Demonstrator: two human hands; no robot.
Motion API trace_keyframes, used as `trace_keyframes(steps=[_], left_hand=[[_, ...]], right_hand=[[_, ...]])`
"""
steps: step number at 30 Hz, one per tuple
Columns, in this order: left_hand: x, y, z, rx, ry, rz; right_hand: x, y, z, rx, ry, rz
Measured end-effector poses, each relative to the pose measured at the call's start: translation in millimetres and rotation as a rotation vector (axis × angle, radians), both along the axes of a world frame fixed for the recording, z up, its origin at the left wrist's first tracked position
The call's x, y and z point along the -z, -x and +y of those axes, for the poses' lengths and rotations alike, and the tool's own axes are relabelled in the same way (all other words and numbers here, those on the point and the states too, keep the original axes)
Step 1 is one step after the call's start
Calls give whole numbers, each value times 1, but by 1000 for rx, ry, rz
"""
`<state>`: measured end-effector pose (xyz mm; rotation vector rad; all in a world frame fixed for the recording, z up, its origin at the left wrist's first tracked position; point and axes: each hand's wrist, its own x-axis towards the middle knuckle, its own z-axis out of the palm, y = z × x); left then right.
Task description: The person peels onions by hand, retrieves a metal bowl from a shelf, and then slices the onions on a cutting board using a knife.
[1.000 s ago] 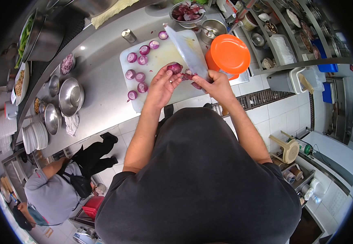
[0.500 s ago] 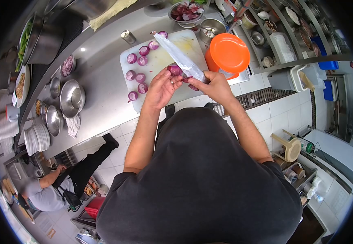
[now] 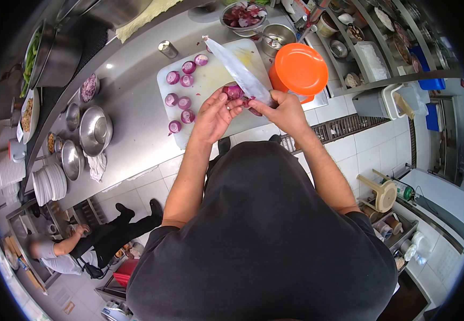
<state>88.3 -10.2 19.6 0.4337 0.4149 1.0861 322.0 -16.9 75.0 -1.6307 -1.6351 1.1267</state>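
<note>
My left hand (image 3: 211,119) is closed around a red onion (image 3: 232,92) over the near part of the white cutting board (image 3: 218,83). In my right hand (image 3: 287,114) is a large kitchen knife (image 3: 240,70), its broad blade slanting up and left across the board. The right thumb presses close to the onion, where some dark red skin shows between the hands; the knife's handle is hidden in the fist. Several peeled red onions (image 3: 184,102) with trimmed ends stand on the left side of the board.
Right of the board stands an orange-lidded bucket (image 3: 301,69). Behind it are a metal pot (image 3: 278,38) and a bowl of onion skins (image 3: 244,17). A metal can (image 3: 167,49) and steel bowls (image 3: 95,129) sit leftward on the counter. Another person (image 3: 82,249) is at lower left.
My hands, the knife and the held onion have shifted slightly to the right. The other person's legs have changed position, and both shoes now show.
</note>
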Motion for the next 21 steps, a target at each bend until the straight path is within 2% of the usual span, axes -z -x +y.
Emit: trace_keyframes(steps=[13, 21], left_hand=[[-3, -2, 1, 25, -29, 56], [-5, -3, 1, 40, -59, 113]], right_hand=[[1, 1, 1, 10, 28, 48], [-5, 1, 0, -10, 1, -19]])
